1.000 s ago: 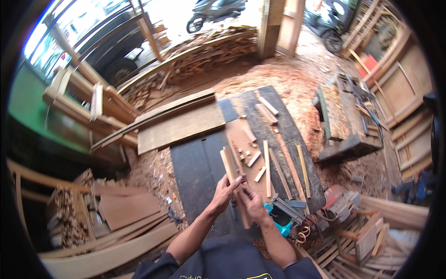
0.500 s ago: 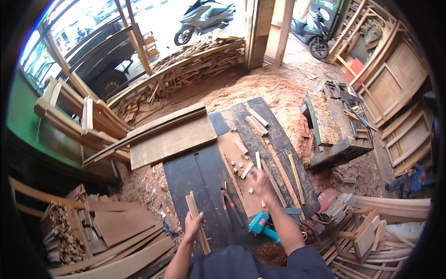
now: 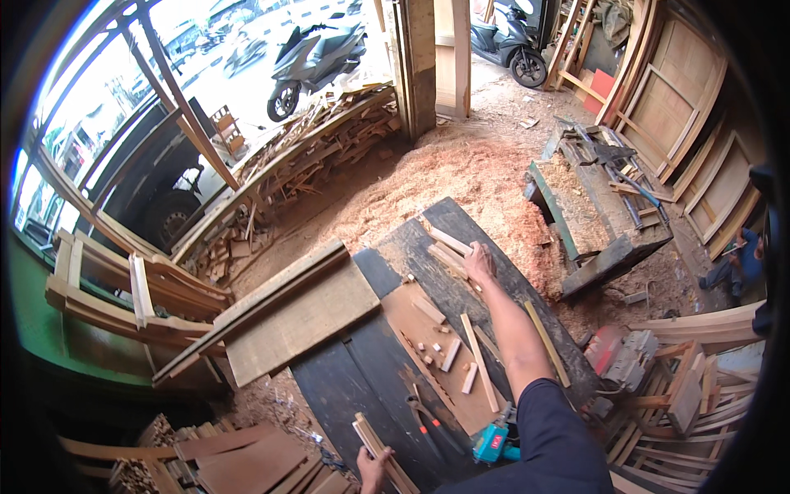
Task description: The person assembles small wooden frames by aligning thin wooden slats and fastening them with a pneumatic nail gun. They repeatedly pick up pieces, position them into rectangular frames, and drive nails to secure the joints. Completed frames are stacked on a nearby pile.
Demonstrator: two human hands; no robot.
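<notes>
- Two hands are at work. The right hand (image 3: 480, 262) reaches far out and rests on short wood sticks (image 3: 448, 249) at the far end of the bench (image 3: 346, 387); I cannot tell if it grips them.
- The left hand (image 3: 372, 469) is near the person, closed around a wood strip (image 3: 380, 451) at the near edge.
- On the dark bench lie a brown board (image 3: 428, 362), small blocks (image 3: 451, 354) and a blue power tool (image 3: 495, 445).
- Sawdust (image 3: 461, 173) covers the floor, with scrap wood (image 3: 321, 140) piled by the open door and a scooter (image 3: 317, 53) outside.
</notes>
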